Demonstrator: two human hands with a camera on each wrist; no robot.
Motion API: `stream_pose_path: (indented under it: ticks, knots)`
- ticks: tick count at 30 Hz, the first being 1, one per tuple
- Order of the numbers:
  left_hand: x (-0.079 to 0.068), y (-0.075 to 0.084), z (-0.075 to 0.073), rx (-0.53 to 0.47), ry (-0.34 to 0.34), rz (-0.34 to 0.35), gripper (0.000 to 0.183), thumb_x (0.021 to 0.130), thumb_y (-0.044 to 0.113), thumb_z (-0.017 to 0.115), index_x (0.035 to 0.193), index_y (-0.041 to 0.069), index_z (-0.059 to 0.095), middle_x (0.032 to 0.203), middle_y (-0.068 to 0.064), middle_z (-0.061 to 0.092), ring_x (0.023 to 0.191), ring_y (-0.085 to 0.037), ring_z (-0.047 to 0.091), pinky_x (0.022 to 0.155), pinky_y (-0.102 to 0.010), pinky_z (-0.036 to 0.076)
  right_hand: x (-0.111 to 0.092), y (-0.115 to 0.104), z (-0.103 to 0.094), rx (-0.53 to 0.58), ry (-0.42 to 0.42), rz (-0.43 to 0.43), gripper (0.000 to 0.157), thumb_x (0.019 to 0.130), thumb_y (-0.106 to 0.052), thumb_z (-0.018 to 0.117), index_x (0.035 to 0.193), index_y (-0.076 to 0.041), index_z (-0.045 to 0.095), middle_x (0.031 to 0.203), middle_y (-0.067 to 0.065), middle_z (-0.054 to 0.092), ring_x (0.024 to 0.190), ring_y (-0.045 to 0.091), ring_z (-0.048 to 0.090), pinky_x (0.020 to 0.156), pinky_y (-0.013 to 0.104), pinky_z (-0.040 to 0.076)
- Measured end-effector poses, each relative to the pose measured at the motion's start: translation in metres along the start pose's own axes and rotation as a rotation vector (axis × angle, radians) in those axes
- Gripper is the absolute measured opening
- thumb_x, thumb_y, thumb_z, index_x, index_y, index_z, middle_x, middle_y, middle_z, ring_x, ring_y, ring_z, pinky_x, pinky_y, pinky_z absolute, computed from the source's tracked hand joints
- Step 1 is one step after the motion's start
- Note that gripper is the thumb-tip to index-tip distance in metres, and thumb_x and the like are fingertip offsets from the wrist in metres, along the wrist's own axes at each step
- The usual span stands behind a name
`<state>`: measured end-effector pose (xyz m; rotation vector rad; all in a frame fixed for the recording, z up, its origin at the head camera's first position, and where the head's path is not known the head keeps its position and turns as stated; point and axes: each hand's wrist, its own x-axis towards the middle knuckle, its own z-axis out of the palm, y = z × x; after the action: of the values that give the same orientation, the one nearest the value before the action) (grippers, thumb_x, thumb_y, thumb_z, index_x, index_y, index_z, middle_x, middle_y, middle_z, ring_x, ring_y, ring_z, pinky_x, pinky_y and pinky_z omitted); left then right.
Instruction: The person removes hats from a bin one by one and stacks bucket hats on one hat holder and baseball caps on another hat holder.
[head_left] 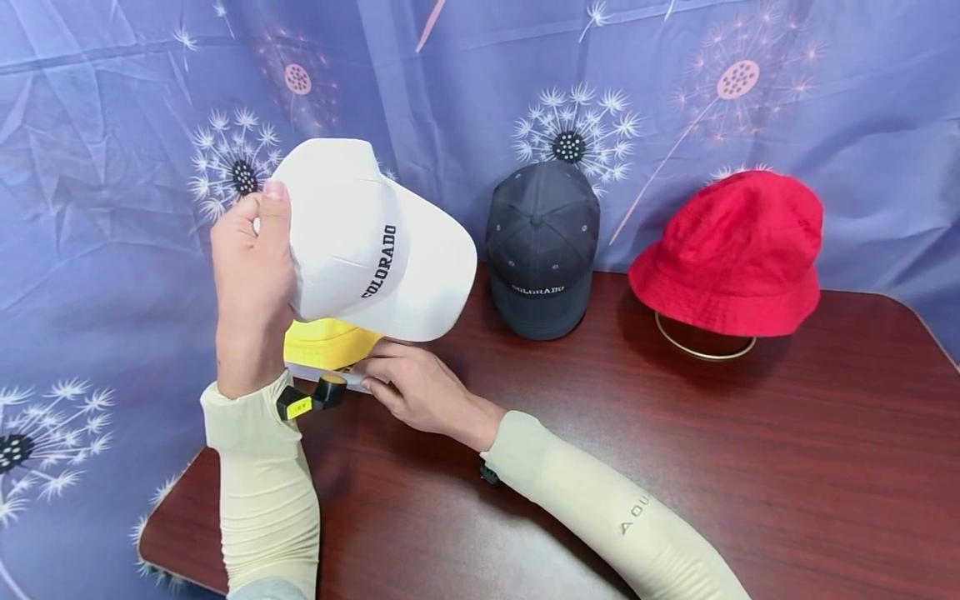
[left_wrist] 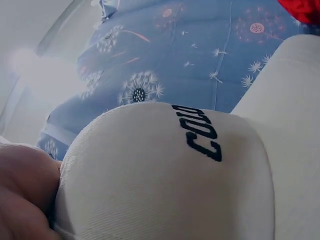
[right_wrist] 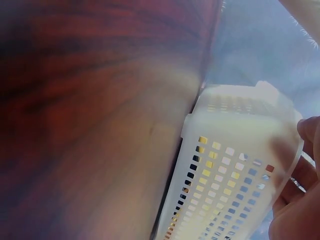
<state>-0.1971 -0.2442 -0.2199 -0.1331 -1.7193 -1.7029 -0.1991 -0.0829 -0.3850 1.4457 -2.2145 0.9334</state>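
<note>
A white baseball cap [head_left: 337, 217] lettered COLORADO is held up by my left hand [head_left: 255, 258], thumb on the outside at its back edge. The brim points right and slightly down in the head view. Below the cap, a yellow hat [head_left: 330, 340] shows partly inside a white plastic basket [right_wrist: 240, 125] with square holes. My right hand [head_left: 420, 387] holds the basket's rim, and the right wrist view shows its fingers at the upper edge. Much of the basket is hidden by the cap and left wrist in the head view.
A dark grey COLORADO cap [head_left: 540, 233] stands at the back middle of the brown table [head_left: 840, 433]. To its right, a red bucket hat [head_left: 735, 250] sits on a gold ring stand [head_left: 705, 356]. A blue dandelion-print curtain [head_left: 450, 100] hangs behind.
</note>
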Motion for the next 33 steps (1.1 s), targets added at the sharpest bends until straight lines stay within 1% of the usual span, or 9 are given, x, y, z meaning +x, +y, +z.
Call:
stream_pose_path:
  ticks: [5,7,11,16,22,25,26,29,33]
  knots:
    - [-0.004,0.002,0.001,-0.047,-0.046,-0.011,0.039,0.104,0.032,0.069,0.081,0.001,0.070,0.071,-0.006,0.063,0.061,-0.014,0.060,0.054,-0.023,0.050,-0.001,-0.002,-0.001,-0.001,-0.008,0.003,0.013,0.104,-0.011,0.066,0.110,-0.013,0.077,0.117,-0.003,0.069,0.107,0.009,0.061,0.096,0.023,0.051]
    - [-0.006,0.004,0.001,-0.060,-0.071,-0.014,0.039,0.105,0.033,0.068,0.084,0.000,0.071,0.077,-0.007,0.066,0.063,-0.015,0.062,0.055,-0.024,0.052,-0.001,-0.003,-0.002,-0.004,-0.014,-0.002,0.013,0.104,-0.011,0.065,0.111,-0.012,0.077,0.116,-0.003,0.068,0.105,0.009,0.061,0.095,0.023,0.051]
    - [-0.009,0.007,0.003,-0.099,-0.122,-0.019,0.040,0.106,0.032,0.067,0.085,-0.002,0.071,0.084,-0.009,0.068,0.067,-0.015,0.065,0.058,-0.025,0.053,-0.001,-0.004,-0.004,-0.006,-0.039,-0.006,0.018,0.105,-0.014,0.064,0.119,-0.011,0.075,0.119,-0.003,0.065,0.105,0.008,0.058,0.095,0.020,0.049]
    - [-0.012,0.010,0.006,-0.139,-0.177,-0.020,0.037,0.107,0.030,0.064,0.094,-0.003,0.074,0.084,-0.010,0.070,0.069,-0.016,0.068,0.060,-0.026,0.055,-0.002,-0.006,-0.007,0.012,-0.051,0.000,0.030,0.106,-0.021,0.065,0.133,-0.008,0.070,0.131,-0.001,0.063,0.117,0.007,0.056,0.104,0.018,0.044]
    - [-0.013,0.012,0.008,-0.197,-0.240,-0.018,0.037,0.109,0.028,0.060,0.107,-0.005,0.076,0.088,-0.012,0.073,0.075,-0.018,0.070,0.063,-0.027,0.057,-0.007,-0.009,-0.014,0.140,-0.045,0.028,0.046,0.104,-0.018,0.068,0.146,-0.002,0.058,0.148,0.010,0.056,0.137,0.019,0.052,0.117,0.026,0.039]
    - [-0.014,0.013,0.009,-0.230,-0.262,-0.028,0.038,0.110,0.028,0.059,0.111,-0.006,0.076,0.091,-0.013,0.073,0.077,-0.019,0.071,0.066,-0.028,0.057,-0.012,-0.007,-0.017,0.184,-0.028,0.024,0.048,0.104,-0.016,0.069,0.148,-0.002,0.056,0.152,0.013,0.054,0.142,0.021,0.049,0.121,0.027,0.035]
    - [-0.015,0.014,0.009,-0.237,-0.268,-0.033,0.038,0.110,0.028,0.059,0.112,-0.006,0.075,0.092,-0.013,0.074,0.078,-0.019,0.071,0.067,-0.029,0.058,-0.014,-0.006,-0.018,0.183,-0.017,0.017,0.049,0.104,-0.015,0.069,0.148,-0.002,0.056,0.153,0.013,0.054,0.143,0.021,0.049,0.122,0.027,0.034]
    - [-0.016,0.015,0.009,-0.249,-0.288,-0.044,0.039,0.110,0.029,0.058,0.115,-0.006,0.075,0.094,-0.013,0.074,0.080,-0.019,0.072,0.069,-0.029,0.058,-0.021,-0.003,-0.023,0.074,0.023,-0.013,0.052,0.104,-0.022,0.069,0.151,-0.006,0.053,0.156,0.011,0.051,0.145,0.019,0.047,0.123,0.029,0.032]
    - [-0.019,0.016,0.007,-0.262,-0.317,-0.061,0.041,0.111,0.030,0.057,0.119,-0.006,0.075,0.096,-0.013,0.075,0.082,-0.020,0.073,0.070,-0.030,0.059,-0.030,0.002,-0.032,0.016,0.104,0.014,0.062,0.101,-0.027,0.073,0.153,-0.005,0.048,0.153,0.009,0.053,0.143,0.019,0.048,0.122,0.033,0.035]
